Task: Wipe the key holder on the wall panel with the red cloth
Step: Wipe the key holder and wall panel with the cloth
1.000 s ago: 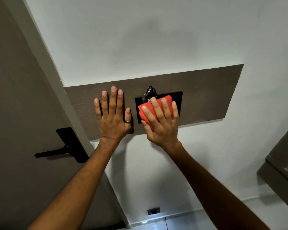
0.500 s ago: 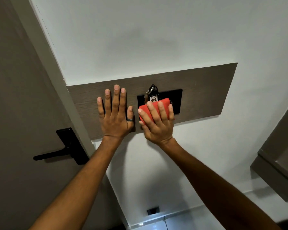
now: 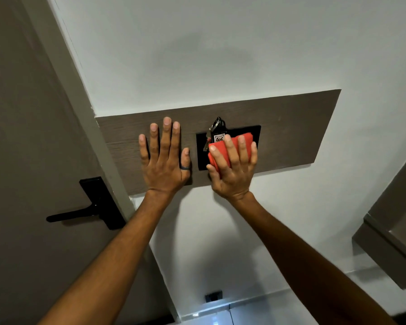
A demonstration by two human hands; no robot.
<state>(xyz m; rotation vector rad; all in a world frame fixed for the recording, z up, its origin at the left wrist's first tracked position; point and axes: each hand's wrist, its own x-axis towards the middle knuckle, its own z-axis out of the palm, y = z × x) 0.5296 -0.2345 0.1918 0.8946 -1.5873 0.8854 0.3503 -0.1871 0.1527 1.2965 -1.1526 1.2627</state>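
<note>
A brown wood-grain wall panel [image 3: 291, 127] is fixed to the white wall. In its middle sits the black key holder [image 3: 201, 146], with a key ring and a white tag [image 3: 219, 136] hanging at its top. My right hand [image 3: 232, 170] presses a folded red cloth [image 3: 220, 148] flat against the holder's right and lower part, covering much of it. My left hand [image 3: 163, 160] lies flat on the panel just left of the holder, fingers spread, a dark ring on the thumb.
A brown door with a black lever handle [image 3: 89, 207] stands at the left, beside a pale door frame [image 3: 80, 95]. A grey-brown cabinet [image 3: 394, 231] juts in at the right edge. A small black socket [image 3: 213, 296] sits low on the wall.
My right hand has slid the red cloth to the right across the key holder, after moving it down. The left hand has stayed flat on the panel.
</note>
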